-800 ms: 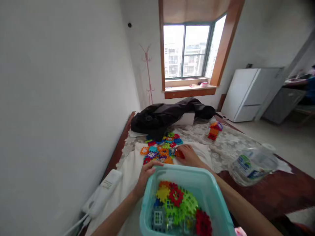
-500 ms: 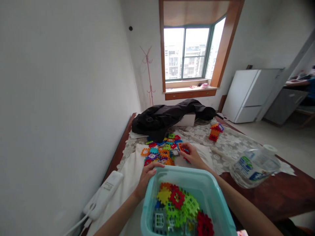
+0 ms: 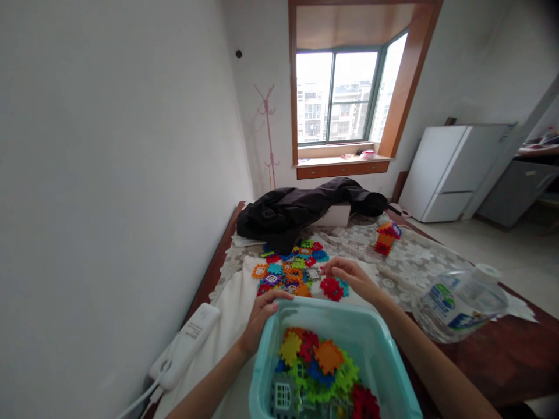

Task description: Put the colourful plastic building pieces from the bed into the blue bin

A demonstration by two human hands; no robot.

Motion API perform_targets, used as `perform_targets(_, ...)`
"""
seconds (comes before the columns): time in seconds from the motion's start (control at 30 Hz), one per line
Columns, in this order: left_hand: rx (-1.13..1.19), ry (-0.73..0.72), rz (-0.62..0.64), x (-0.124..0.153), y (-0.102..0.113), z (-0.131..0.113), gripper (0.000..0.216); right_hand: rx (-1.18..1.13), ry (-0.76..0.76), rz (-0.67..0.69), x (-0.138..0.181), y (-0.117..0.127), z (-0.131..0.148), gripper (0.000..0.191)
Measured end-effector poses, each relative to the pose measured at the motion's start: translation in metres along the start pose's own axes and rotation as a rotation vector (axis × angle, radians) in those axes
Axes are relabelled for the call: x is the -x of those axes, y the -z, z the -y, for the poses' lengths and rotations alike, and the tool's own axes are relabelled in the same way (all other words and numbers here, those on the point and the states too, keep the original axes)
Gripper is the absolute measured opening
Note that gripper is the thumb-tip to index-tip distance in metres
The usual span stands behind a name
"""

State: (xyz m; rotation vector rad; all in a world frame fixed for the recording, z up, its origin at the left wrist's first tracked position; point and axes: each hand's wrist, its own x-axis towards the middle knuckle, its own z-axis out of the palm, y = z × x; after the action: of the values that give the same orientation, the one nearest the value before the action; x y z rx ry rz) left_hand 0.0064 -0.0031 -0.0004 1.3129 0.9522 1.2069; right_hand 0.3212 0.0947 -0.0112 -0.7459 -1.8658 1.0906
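Note:
A light turquoise plastic tub [image 3: 384, 337] stands close in front of me, holding gear-edged plastic building pieces [image 3: 328, 356] in several colours. My left hand [image 3: 264, 308] is closed over its far left rim, fingers on the edge. Beyond the tub, my right hand [image 3: 349, 274] hovers by the right side of a spread of loose building pieces [image 3: 290, 273], its fingers stretched to the left and slightly bent. No held piece shows in it. Just below that hand lies a red gear-shaped piece [image 3: 332, 289] with a blue one partly under it.
A small orange and red block structure [image 3: 386, 238] stands on the lace tablecloth to the right. A large clear plastic bottle [image 3: 458, 302] lies at the right side. A white power strip [image 3: 192, 337] with its cable is at left. Black cloth [image 3: 288, 212] covers the far end.
The orange and blue pieces that were in my right hand are gone from it; an orange and a blue piece now lie on top inside the tub. My left hand stays on the rim.

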Motion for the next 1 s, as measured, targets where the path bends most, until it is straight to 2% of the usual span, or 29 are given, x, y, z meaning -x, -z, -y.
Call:
perform_targets(0.07,-0.003,0.007,-0.011,0.0,0.0,-0.002,0.03,0.398,-0.034,-0.032,-0.002,0.0,-0.011,0.033)
perform_targets(0.13,-0.009,0.013,-0.016,-0.001,0.001,-0.002,0.03,0.729,-0.055,0.017,-0.001,-0.001,-0.022,0.03)
perform_targets(0.23,-0.026,0.001,-0.015,-0.002,0.002,-0.002,0.03,0.951,-0.094,0.098,0.002,-0.006,-0.03,0.028)
perform_targets(0.3,-0.031,-0.005,-0.014,-0.001,0.002,-0.002,0.029,0.958,-0.095,0.113,0.002,-0.009,-0.03,0.022)
perform_targets(0.47,-0.01,0.006,-0.003,0.001,0.0,-0.006,0.03,0.797,-0.025,0.02,0.0,0.003,-0.02,0.02)
perform_targets(0.6,-0.026,0.004,-0.018,0.001,-0.002,-0.006,0.03,0.807,-0.037,0.165,0.005,0.014,-0.015,0.018)
perform_targets(0.73,-0.031,0.004,-0.023,0.001,-0.001,-0.005,0.031,0.911,-0.129,0.272,0.009,0.005,-0.022,0.021)
perform_targets(0.83,-0.029,0.021,-0.008,0.0,-0.001,-0.007,0.033,0.952,-0.137,0.247,0.008,-0.006,-0.028,0.021)
perform_targets(1.0,-0.049,0.018,0.001,-0.001,0.0,-0.008,0.034,0.956,-0.119,0.161,0.007,-0.012,-0.029,0.01)
